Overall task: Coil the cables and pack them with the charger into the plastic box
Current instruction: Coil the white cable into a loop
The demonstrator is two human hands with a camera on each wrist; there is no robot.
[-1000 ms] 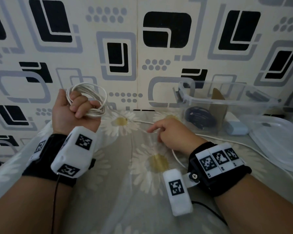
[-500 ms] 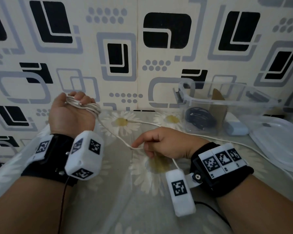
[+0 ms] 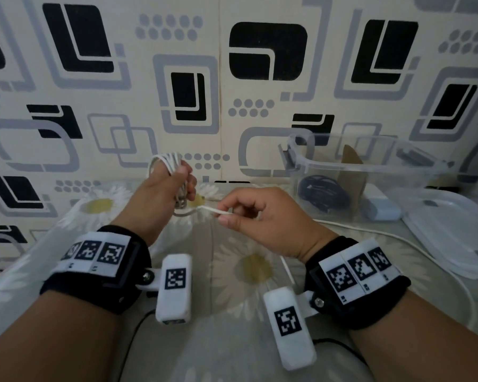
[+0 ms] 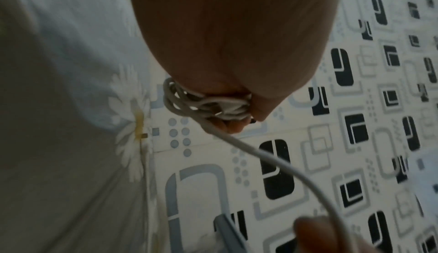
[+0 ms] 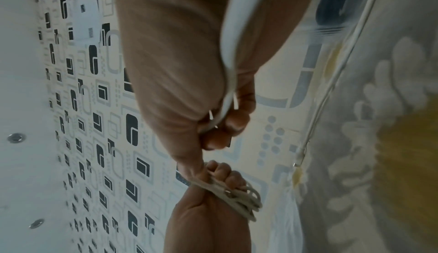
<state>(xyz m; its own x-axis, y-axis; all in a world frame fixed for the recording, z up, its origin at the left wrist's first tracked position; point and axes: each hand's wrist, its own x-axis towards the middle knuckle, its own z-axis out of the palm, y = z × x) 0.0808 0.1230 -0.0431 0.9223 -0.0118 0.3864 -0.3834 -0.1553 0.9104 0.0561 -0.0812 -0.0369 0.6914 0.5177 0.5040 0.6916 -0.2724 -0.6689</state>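
Observation:
My left hand (image 3: pixel 174 186) grips a bundle of white cable loops (image 3: pixel 167 162), raised above the bed; the same loops (image 4: pixel 213 103) show wound under its fingers in the left wrist view. My right hand (image 3: pixel 232 213) pinches the free run of the white cable (image 3: pixel 384 232) just right of the left hand. That run trails back along the bed past my right wrist. The clear plastic box (image 3: pixel 370 161) stands at the back right, with a coiled black cable (image 3: pixel 323 191) inside. A pale blue charger (image 3: pixel 381 209) lies against the box's front.
The box's clear lid (image 3: pixel 453 232) lies on the bed at the right. A brown cardboard piece (image 3: pixel 351 161) stands in the box. The bed has a daisy-print sheet (image 3: pixel 249 271), and a patterned wall (image 3: pixel 232 78) rises close behind.
My left hand has swung right toward the middle with the coil. My right hand has lifted off the sheet and come up beside it, pulling the cable short between them.

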